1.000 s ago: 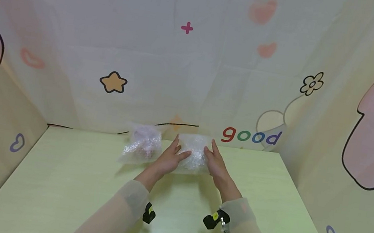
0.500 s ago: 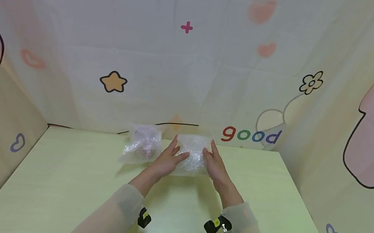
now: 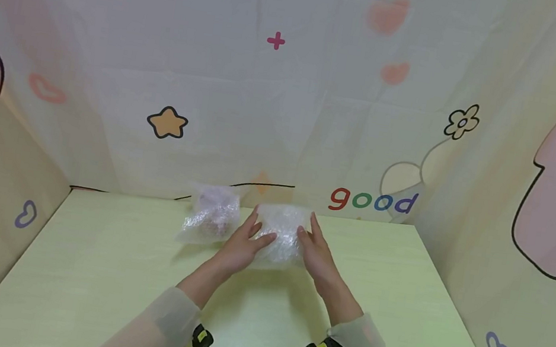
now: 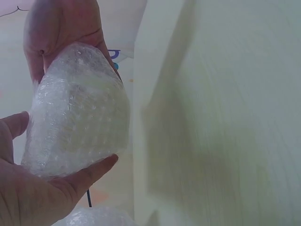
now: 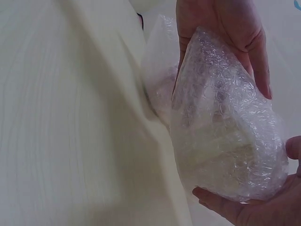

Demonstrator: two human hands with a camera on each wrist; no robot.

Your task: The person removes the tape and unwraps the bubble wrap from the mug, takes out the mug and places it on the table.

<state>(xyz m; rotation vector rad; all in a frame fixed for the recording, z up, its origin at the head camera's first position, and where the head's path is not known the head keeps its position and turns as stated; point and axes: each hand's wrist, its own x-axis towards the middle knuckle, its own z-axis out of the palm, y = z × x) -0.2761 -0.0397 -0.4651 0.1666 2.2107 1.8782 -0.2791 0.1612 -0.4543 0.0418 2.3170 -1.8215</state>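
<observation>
Left hand [image 3: 238,250] and right hand [image 3: 320,259] grip opposite sides of a bubble-wrapped bundle [image 3: 281,235]; a pinkish wrapped bundle [image 3: 213,215] sits just left of the left hand.

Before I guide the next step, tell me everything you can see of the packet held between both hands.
The packet looks like clear, shiny, crinkled bubble wrap, bulging in the middle, around something pale and yellowish that I cannot identify. The left hand and right hand hold its opposite sides, off the table, to the right of the other wrapped packet.
</observation>
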